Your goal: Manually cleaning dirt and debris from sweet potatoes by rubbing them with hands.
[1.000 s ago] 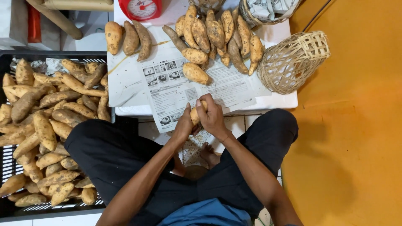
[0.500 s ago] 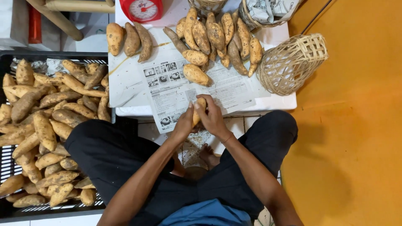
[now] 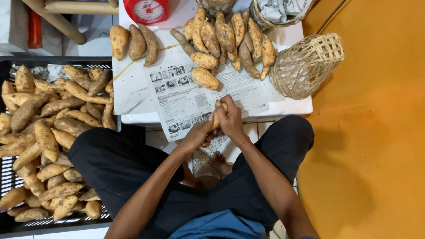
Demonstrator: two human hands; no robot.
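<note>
Both hands meet at the near edge of the white surface (image 3: 133,88): the right hand (image 3: 230,118) is wrapped around a single sweet potato (image 3: 217,118), and the left hand (image 3: 199,135) is closed against its lower end, holding it just above the printed paper sheet (image 3: 186,99). Further back on the surface lie a heap of sweet potatoes (image 3: 226,37), three more set apart (image 3: 135,42) below a red scale (image 3: 146,9), and an overturned woven basket (image 3: 307,66) at the right edge. A black crate (image 3: 9,177) filled with sweet potatoes stands on the person's left.
</note>
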